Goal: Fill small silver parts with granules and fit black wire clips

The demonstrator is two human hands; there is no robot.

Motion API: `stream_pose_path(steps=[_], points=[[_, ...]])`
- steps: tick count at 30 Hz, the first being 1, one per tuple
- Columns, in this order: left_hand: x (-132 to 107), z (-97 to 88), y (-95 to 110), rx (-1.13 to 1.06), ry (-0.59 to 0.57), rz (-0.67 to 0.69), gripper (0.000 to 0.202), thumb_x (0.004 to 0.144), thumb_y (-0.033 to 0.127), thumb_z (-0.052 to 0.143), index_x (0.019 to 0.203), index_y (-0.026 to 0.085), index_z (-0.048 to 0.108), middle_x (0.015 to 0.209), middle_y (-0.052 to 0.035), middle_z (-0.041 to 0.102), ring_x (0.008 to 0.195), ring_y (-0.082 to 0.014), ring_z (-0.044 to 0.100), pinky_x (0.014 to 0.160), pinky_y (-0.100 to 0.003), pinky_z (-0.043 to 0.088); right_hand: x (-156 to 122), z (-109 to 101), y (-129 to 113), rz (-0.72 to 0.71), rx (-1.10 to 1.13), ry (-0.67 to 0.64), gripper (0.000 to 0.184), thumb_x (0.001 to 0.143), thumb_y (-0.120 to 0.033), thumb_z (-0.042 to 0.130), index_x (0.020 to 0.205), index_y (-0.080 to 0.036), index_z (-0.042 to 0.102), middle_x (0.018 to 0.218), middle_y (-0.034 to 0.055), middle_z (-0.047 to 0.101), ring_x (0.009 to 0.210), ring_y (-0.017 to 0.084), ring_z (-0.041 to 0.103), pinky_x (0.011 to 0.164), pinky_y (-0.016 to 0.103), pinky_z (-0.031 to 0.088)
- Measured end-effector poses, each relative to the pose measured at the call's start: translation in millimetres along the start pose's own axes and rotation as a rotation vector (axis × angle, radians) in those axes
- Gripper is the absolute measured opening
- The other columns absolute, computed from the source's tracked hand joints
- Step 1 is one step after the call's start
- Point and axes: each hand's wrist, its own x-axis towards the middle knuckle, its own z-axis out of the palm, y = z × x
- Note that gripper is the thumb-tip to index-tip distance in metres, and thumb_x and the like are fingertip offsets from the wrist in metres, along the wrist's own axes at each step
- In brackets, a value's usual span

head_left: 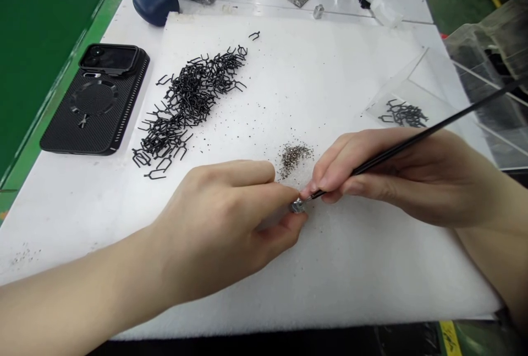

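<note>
Right now both hands are closed in tight over the white foam pad: the left hand pinches a small silver metal piece, and the right hand grips a slim black pick, its tip on that piece. The bulk of the black wire clips sits in 1 long heap, a smaller batch lies on clear plastic, and silver grit is mounded just beyond the hands.

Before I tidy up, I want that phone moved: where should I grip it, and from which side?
Take the phone in its black case by its two long edges, coming from the left, away from the pile of black wire clips. It lies flat, so those ribbed sides give the surest hold. Mind the loose clip on its back.
</note>
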Motion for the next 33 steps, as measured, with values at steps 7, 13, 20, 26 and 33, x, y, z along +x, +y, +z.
stream_pose_path(steps=[7, 13, 20, 26, 33], points=[[0, 1.0, -2, 0.017, 0.001, -0.002, 0.018, 0.088, 0.018, 0.07, 0.072, 0.014, 0.074, 0.059, 0.0058, 0.049, 0.047, -0.0037, 0.038, 0.043, -0.022, 0.03, 0, 0, 0, -0.006, 0.008, -0.014, 0.019, 0.095, -0.01, 0.068, 0.106, -0.022, 0.077, 0.096, 0.0031, 0.078, 0.096, 0.016, 0.075, 0.082, 0.026, 0.063], [0, 1.2, -2, 0.013, 0.018, 0.012, 0.019, 0.088, 0.018, 0.07, 0.07, 0.014, 0.073, 0.059, 0.0059, 0.049, 0.047, -0.0036, 0.038, 0.042, -0.022, 0.03, 0, -1, 1, -0.016, 0.013, -0.028, 0.019, 0.094, -0.01, 0.068, 0.107, -0.022, 0.076, 0.097, 0.0031, 0.078, 0.097, 0.017, 0.075, 0.082, 0.028, 0.063], [1, 2.7, -3, -0.005, 0.024, 0.007, 0.01, 0.086, 0.016, 0.071, 0.082, 0.011, 0.079, 0.059, 0.0053, 0.052, 0.046, -0.0038, 0.04, 0.043, -0.021, 0.032, -2, 1, -4, -0.148, -0.129, 0.309, 0.014, 0.093, -0.018, 0.072, 0.104, -0.025, 0.077, 0.099, 0.0058, 0.075, 0.087, 0.021, 0.074, 0.074, 0.036, 0.062], [-3, 8.2, -8, -0.032, 0.101, 0.015, 0.01, 0.085, 0.02, 0.069, 0.088, 0.018, 0.079, 0.06, 0.0056, 0.054, 0.045, -0.0049, 0.041, 0.043, -0.021, 0.032, -8, -14, -13, -0.254, -0.964, 0.281, 0.029, 0.09, -0.003, 0.063, 0.105, -0.025, 0.074, 0.096, 0.0026, 0.068, 0.081, 0.014, 0.064, 0.07, 0.028, 0.05], [-4, 9.6, -8, -0.056, 0.071, -0.057, 0.014, 0.085, 0.026, 0.068, 0.087, 0.019, 0.08, 0.061, 0.0032, 0.06, 0.047, -0.0077, 0.045, 0.048, -0.023, 0.036, -15, -17, -17, -0.037, -1.179, 0.077, 0.034, 0.08, -0.004, 0.058, 0.103, -0.022, 0.075, 0.087, 0.0013, 0.064, 0.062, 0.013, 0.056, 0.053, 0.029, 0.04]])
